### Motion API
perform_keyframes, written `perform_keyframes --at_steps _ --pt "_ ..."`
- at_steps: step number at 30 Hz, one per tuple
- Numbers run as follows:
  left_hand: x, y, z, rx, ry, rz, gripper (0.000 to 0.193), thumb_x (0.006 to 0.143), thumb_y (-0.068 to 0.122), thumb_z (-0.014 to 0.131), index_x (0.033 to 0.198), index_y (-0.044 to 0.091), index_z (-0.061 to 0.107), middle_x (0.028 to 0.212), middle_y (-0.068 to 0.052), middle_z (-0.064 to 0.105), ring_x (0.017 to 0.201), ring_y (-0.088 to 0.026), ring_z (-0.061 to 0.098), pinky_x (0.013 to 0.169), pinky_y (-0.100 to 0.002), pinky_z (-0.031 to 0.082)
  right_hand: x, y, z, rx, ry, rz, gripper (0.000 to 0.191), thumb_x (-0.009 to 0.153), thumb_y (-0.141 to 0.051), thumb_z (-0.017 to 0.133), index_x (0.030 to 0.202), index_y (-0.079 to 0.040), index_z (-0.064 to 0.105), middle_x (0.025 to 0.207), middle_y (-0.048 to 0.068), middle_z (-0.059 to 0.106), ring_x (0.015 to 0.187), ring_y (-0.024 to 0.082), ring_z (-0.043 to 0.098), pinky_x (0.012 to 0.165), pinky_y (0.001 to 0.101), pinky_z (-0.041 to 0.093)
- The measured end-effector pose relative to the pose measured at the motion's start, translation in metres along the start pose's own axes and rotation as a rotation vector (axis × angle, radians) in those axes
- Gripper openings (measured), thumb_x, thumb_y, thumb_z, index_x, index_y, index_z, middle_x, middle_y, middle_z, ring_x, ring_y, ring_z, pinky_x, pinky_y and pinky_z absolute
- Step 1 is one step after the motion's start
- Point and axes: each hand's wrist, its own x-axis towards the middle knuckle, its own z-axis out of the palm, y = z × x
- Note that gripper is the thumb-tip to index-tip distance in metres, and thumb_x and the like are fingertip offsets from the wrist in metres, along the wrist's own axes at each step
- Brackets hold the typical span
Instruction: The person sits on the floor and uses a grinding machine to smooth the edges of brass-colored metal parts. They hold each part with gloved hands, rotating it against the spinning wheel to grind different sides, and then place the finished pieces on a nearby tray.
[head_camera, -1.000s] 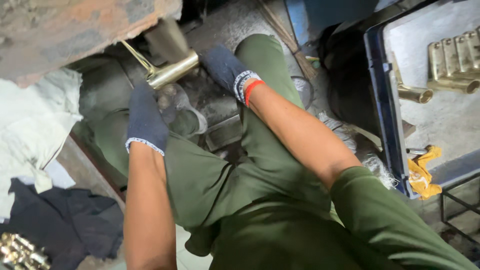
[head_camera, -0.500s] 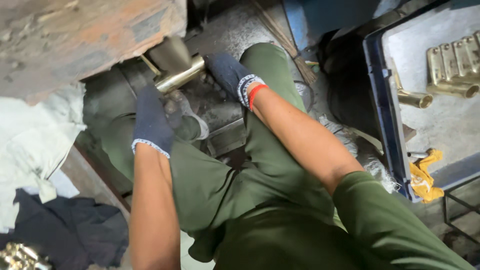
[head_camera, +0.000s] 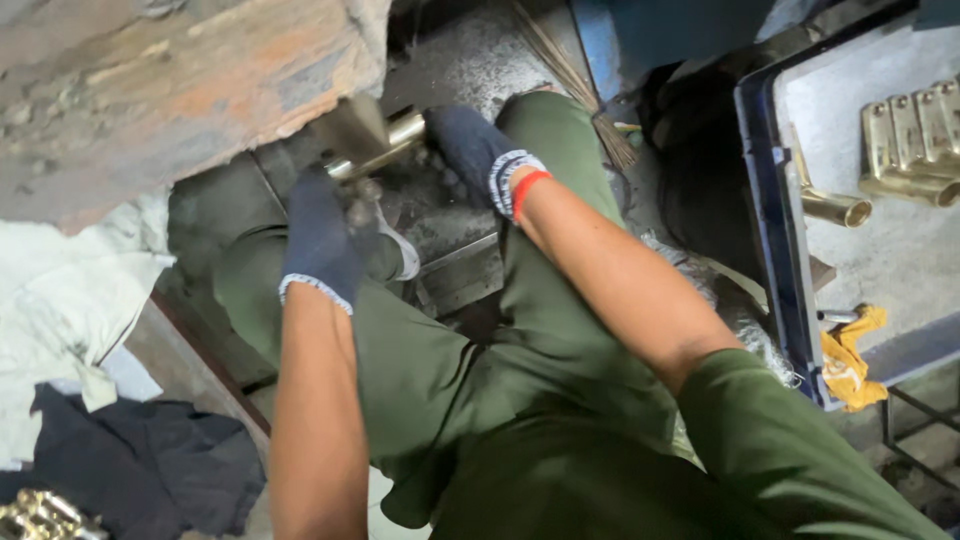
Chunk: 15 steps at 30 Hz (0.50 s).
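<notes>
Far out to the left of the grip, a pale cloth (head_camera: 60, 330) is lying beside a dark cloth (head_camera: 140, 460), with a bit of shiny metal (head_camera: 40, 515) showing at the bottom corner. A rough block (head_camera: 180, 90) is hanging over the work from above and to the left, leaving little room that way. The left hand (head_camera: 320, 240), in a dark glove, is curling shut around the lower end of a brass tube (head_camera: 385, 145), fingers pressed together on it. The tube is slanting up to the right, its upper end meeting the right hand (head_camera: 475, 150), also gloved, which is closing around that end just under the block's edge; how tightly those fingers are wrapping I cannot tell. Below the grip, the person's green trousers (head_camera: 480, 400) are filling the space, knees bent either side. Right of the grip, a thin broom (head_camera: 580, 90) is lying near the right hand. Well apart on the right, a dark-rimmed tray (head_camera: 775, 250) is holding more brass parts (head_camera: 910, 140), and a yellow rag (head_camera: 850, 355) is draping over its lower edge.
</notes>
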Motion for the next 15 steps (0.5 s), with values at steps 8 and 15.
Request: perform_keyframes --at_steps 8,15 --pt "0.006 0.005 -0.011 0.173 0.017 -0.001 0.028 0.099 0.026 0.045 0.093 0.005 0.062 0.071 -0.008 0.061 0.05 -0.01 0.049 0.043 -0.02 0.039 0.008 -0.003 0.007 -0.131 -0.022 -0.208 0.039 0.096 -0.036 0.043 0.073 -0.01 0.062 0.057 0.001 0.054 0.044 0.016 0.046 0.043 0.0335 0.038" --pt "-0.068 0.016 -0.036 0.138 -0.074 0.05 0.023 0.103 0.025 0.053 0.095 0.005 0.059 0.072 -0.006 0.058 0.052 -0.01 0.047 0.045 -0.024 0.036 -0.051 0.016 0.027 -0.26 -0.08 -0.477 0.037 0.098 -0.029 0.045 0.076 -0.007 0.064 0.055 0.003 0.053 0.042 0.02 0.048 0.043 0.0383 0.04"
